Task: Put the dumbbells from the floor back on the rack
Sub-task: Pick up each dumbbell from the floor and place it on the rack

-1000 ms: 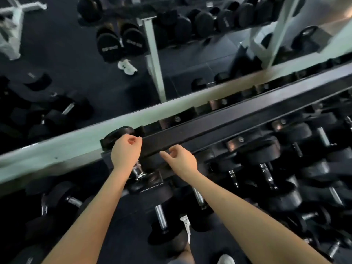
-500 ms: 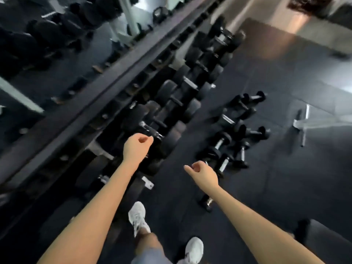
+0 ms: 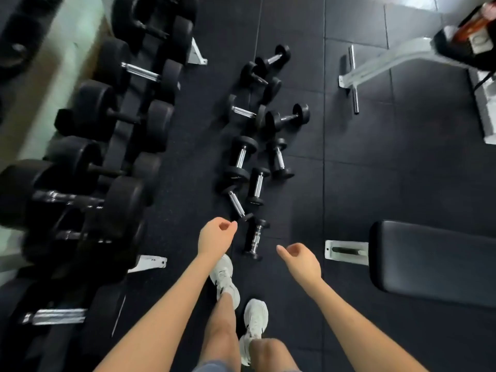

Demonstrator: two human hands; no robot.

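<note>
Several small black dumbbells with chrome handles lie scattered on the dark rubber floor ahead of me. The nearest dumbbell (image 3: 255, 238) lies between my two hands, and another small dumbbell (image 3: 236, 202) lies just beyond it. My left hand (image 3: 216, 237) hangs loosely curled and holds nothing. At the same height my right hand (image 3: 299, 260) is also loosely curled and empty. Both hands are above the floor, apart from the dumbbells. The rack (image 3: 146, 264) runs along the left, loaded with large black dumbbells (image 3: 126, 119).
A black padded bench (image 3: 429, 260) stands at the right, with its white metal foot (image 3: 346, 252) close to my right hand. Another white bench frame (image 3: 375, 67) lies at the far right. My white shoes (image 3: 224, 277) stand on the floor below my hands.
My view has swung from the rack to the floor. My hands have left the rack, where my left hand rested on a dumbbell, and now hang empty over the scattered dumbbells.
</note>
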